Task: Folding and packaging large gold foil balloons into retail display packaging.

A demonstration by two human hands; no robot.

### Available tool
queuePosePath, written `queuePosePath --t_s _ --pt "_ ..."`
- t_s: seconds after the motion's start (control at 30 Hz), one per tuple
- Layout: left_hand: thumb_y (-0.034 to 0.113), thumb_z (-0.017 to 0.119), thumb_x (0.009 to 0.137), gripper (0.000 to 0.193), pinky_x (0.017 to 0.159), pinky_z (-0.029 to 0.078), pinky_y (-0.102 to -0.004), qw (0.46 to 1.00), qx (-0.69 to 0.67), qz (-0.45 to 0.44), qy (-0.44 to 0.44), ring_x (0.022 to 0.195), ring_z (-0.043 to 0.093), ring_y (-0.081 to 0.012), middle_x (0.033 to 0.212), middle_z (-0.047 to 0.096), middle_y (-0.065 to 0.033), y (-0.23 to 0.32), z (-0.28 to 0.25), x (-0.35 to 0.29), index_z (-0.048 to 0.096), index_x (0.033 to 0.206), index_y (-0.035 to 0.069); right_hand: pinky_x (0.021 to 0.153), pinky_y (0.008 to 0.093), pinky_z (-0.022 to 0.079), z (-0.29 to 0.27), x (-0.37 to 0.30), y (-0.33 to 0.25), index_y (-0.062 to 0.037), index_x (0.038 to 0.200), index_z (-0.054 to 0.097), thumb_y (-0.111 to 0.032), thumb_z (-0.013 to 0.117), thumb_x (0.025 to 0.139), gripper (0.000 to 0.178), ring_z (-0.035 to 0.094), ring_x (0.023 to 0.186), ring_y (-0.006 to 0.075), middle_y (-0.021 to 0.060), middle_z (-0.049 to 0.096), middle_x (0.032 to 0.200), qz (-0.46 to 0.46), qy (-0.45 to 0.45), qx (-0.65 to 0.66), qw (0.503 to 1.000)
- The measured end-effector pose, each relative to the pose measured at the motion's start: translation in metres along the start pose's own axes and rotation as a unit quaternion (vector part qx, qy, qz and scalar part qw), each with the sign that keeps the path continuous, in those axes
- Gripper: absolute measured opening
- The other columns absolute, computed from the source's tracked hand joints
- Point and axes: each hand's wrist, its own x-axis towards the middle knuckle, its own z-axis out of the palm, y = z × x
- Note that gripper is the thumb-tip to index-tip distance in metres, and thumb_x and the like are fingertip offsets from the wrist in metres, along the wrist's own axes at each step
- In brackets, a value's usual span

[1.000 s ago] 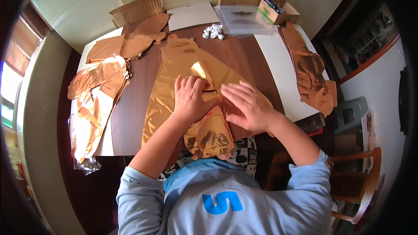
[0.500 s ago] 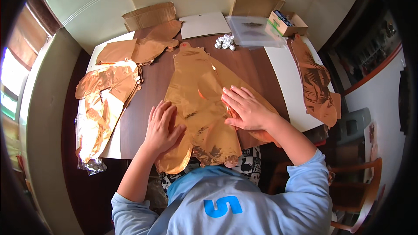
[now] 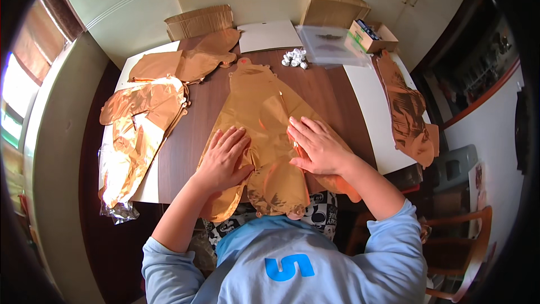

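A gold foil sheet (image 3: 264,112) lies spread on the brown middle of the table (image 3: 332,95), straight in front of the person, its nearest lobes reaching past the near edge above the lap. Its long axis runs from the person toward the far side; the narrow, rounded tip, marked with a reddish spot, points away, and the sheet widens toward the body into separate lobes. The left hand (image 3: 226,160) rests palm down on the left part of the sheet, its fingers nearly together and extended, the thumb held apart. The right hand (image 3: 320,146) lies on the right part, fingers slightly spread and pointing up and leftward, thumb out to the side. Neither hand pinches the foil; the middle of the sheet runs between them, and the tip lies well beyond the fingertips. Past the tip, a little to the right, sits a heap of small white pieces (image 3: 294,58), with a clear plastic sleeve (image 3: 332,48) behind. At the far right corner an open cardboard box (image 3: 386,43) holds dark, slim items (image 3: 368,29), too small to identify. Copper-coloured foil pieces (image 3: 146,107) cover the left side, above a clear plastic bag (image 3: 119,213); another copper foil (image 3: 408,104) stretches along the right side.
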Motion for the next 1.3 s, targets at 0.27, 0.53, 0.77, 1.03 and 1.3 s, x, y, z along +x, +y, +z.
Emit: queuePosePath --t_s 0.27,0.53,0.77,1.03,1.3 --pt "0.037 0.072 0.078 0.072 0.116 0.027 -0.0523 1.000 0.002 0.010 -0.008 0.141 0.036 -0.0370 0.149 0.043 -0.0172 -0.007 0.006 0.003 0.050 0.140 0.006 0.119 0.0491 0.020 0.005 0.001 0.001 -0.0011 0.150 0.031 -0.051 0.057 0.092 0.081 0.026 0.144 0.0381 0.0179 0.028 0.158 -0.006 0.003 0.002 1.000" --pt "0.031 0.075 0.076 0.068 0.113 0.032 -0.0529 0.998 -0.050 0.009 0.028 0.134 0.042 -0.0405 0.137 0.049 -0.0195 -0.009 0.005 0.000 0.053 0.134 0.004 0.119 0.0490 0.020 0.007 0.002 0.001 -0.0015 0.152 0.029 -0.052 0.057 0.092 0.083 0.026 0.144 0.0386 0.0180 0.029 0.157 -0.011 -0.002 0.000 1.000" --pt "0.028 0.075 0.073 0.067 0.111 0.034 -0.0523 0.998 -0.044 0.021 0.035 0.131 0.044 -0.0413 0.132 0.050 -0.0195 -0.009 0.004 0.002 0.054 0.131 0.003 0.118 0.0492 0.022 0.006 0.002 -0.001 -0.0024 0.151 0.032 -0.052 0.057 0.092 0.081 0.028 0.143 0.0393 0.0181 0.031 0.156 -0.009 0.004 -0.012 1.000" --pt "0.031 0.072 0.074 0.066 0.112 0.033 -0.0520 0.993 -0.090 -0.013 0.070 0.130 0.043 -0.0411 0.131 0.050 -0.0213 -0.008 0.003 0.005 0.052 0.131 0.002 0.117 0.0500 0.023 0.001 0.004 -0.002 -0.0046 0.150 0.035 -0.051 0.059 0.091 0.078 0.029 0.142 0.0398 0.0181 0.031 0.156 -0.012 0.003 -0.019 1.000" --pt "0.030 0.072 0.075 0.070 0.111 0.034 -0.0490 0.997 -0.050 0.011 0.058 0.131 0.043 -0.0413 0.137 0.047 -0.0232 -0.022 0.007 0.008 0.050 0.135 0.001 0.117 0.0530 0.022 0.004 0.001 -0.004 -0.0057 0.149 0.036 -0.052 0.060 0.090 0.078 0.030 0.140 0.0404 0.0171 0.031 0.156 0.002 0.013 -0.029 0.999"
